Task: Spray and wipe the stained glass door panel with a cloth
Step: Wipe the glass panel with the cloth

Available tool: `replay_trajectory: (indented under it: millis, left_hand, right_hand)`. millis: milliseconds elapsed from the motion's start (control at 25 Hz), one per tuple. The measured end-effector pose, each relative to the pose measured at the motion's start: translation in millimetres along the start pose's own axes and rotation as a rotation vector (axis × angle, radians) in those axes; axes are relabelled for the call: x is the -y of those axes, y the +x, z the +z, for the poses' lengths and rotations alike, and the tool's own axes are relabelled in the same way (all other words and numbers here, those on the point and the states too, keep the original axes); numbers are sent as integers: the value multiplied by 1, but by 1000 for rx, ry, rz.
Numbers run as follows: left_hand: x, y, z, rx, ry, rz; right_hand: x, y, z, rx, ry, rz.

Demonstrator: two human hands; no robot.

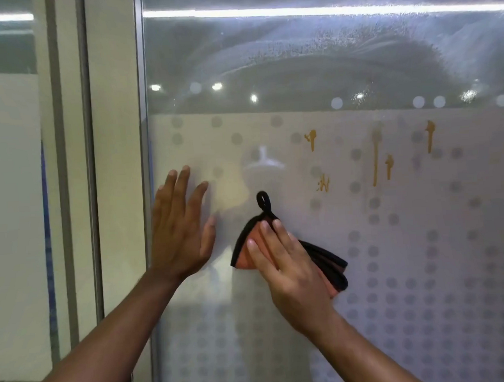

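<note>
The glass door panel (311, 71) fills the view, clear above and frosted with a dot pattern below. Orange-brown drip stains (375, 161) streak the frosted part at the upper right, with smaller marks to their left and right. My right hand (289, 264) presses a folded orange cloth (330, 267) with black edging and a black loop flat against the glass, below and left of the stains. My left hand (181, 226) rests flat on the glass near the panel's left edge, fingers spread, holding nothing. No spray bottle shows.
A metal door frame (147, 196) runs down the left edge of the panel. Beyond it stand a pale pillar (118, 168) and another glazed section (12, 203). Dried spray mist and wipe arcs cloud the upper clear glass, with ceiling lights reflected.
</note>
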State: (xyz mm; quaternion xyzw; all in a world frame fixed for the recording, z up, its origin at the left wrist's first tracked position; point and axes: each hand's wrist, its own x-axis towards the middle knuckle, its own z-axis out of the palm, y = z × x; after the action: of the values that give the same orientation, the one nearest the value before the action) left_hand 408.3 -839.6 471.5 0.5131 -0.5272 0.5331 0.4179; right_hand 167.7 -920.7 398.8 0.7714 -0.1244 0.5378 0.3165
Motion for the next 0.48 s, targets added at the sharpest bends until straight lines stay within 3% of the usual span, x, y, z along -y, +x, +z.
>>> replay_trajectory:
  millis: [320,480]
  left_hand:
    - [19,-12,-5,-32,-48,-24]
    - [23,-14,0,-37,-70,-13]
  right_hand:
    - [-23,200,-21,-70,-132,154]
    - [-29,236,-21,-87,-93,212]
